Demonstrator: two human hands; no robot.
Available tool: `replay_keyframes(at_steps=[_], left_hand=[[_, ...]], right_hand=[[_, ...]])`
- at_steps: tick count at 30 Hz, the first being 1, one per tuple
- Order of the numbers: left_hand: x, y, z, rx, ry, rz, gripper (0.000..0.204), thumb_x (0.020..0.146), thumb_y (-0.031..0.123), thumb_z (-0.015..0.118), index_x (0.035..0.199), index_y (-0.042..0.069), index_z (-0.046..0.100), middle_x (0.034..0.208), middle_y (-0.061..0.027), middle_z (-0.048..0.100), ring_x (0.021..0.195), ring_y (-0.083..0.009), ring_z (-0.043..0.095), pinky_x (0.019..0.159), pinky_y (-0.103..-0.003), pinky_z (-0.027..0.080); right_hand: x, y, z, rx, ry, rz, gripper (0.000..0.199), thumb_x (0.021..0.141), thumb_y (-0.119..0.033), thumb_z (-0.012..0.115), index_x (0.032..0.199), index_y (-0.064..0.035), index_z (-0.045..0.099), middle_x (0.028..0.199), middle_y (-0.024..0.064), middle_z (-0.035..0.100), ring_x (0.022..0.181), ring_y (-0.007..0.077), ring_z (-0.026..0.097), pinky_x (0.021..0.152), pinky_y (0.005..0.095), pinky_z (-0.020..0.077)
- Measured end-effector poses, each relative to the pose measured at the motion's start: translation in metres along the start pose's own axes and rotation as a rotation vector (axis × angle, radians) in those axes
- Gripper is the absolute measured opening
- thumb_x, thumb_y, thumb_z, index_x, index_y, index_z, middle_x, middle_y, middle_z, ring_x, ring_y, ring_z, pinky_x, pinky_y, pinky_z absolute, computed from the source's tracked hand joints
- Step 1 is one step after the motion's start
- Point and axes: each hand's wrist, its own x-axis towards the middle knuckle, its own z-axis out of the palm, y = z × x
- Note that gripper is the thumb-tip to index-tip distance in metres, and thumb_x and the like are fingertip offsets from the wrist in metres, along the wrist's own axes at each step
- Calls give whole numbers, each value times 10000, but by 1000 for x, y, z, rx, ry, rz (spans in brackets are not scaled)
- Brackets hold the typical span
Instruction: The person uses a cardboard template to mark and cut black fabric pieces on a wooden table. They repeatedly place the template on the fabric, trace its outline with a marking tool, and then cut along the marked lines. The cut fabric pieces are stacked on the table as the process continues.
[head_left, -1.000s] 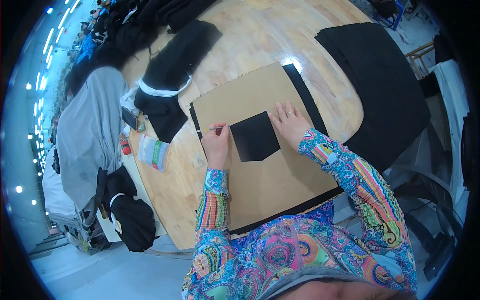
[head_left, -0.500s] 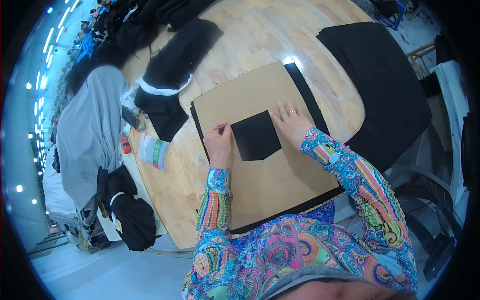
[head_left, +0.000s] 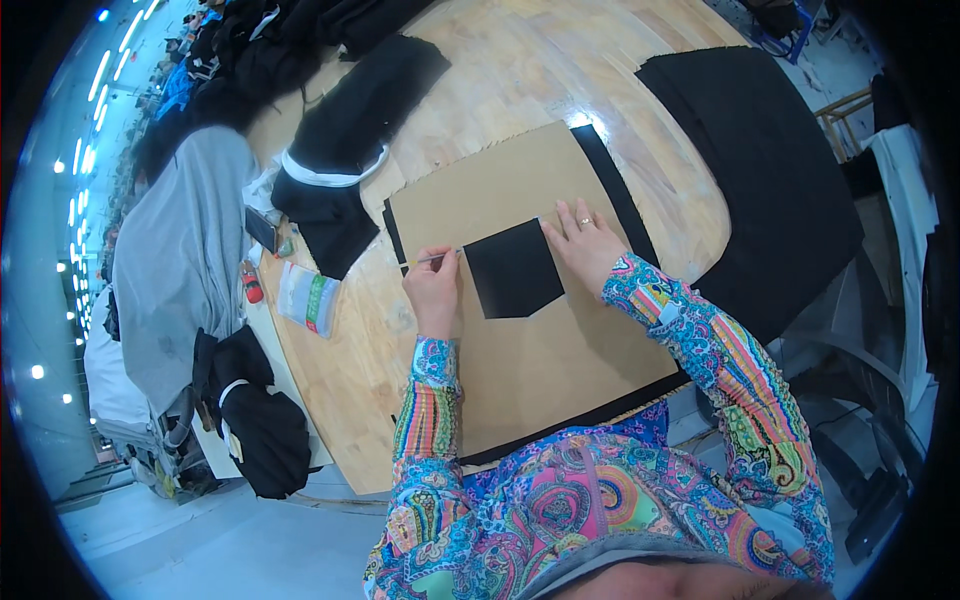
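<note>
A tan cardboard sheet (head_left: 530,390) lies over black fabric (head_left: 615,185), whose edges show around it. In its middle is a black pocket-shaped area (head_left: 515,270) with a pointed lower edge; whether it is a cutout or a separate piece, I cannot tell. My left hand (head_left: 432,295) is closed in a pinch on a thin pen-like stick (head_left: 432,258), its tip by the black shape's upper left corner. My right hand (head_left: 590,248) rests flat on the cardboard, fingers stretched out, beside the shape's upper right corner.
Stacked black fabric (head_left: 760,170) overhangs the wooden table (head_left: 480,90) on the right. A black bundle with a white band (head_left: 335,180), a clear packet (head_left: 308,300) and a small red object (head_left: 252,288) lie left. Grey cloth (head_left: 185,260) hangs beyond the table's left edge.
My left hand has shifted very slightly, with the stick's tip still near the same corner. The right hand stays in place on the cardboard.
</note>
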Motion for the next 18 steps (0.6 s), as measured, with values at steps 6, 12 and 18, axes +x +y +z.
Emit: replay_keyframes(at_steps=[6,12,18], left_hand=[[1,14,3,242,-34,120,145,814,163,617,828,21,643,723,-131,670,671,-217,662,632,-304,503],[3,17,2,384,-29,158,145,805,184,616,814,42,644,745,-132,669,677,-252,656,642,-333,502],[-13,22,-3,416,-103,124,128,800,180,613,807,57,647,733,-133,666,684,-260,656,640,-349,502]], right_hand=[[0,1,0,6,-22,9,609,862,-108,523,1417,-86,271,1457,238,214,1331,417,238,1058,490,283],[0,-1,-4,0,-48,-2,629,860,-113,527,1424,-84,251,1461,241,201,1336,418,232,1059,490,281],[0,1,0,20,-17,4,609,865,-112,519,1419,-84,266,1457,243,210,1332,417,242,1053,489,291]])
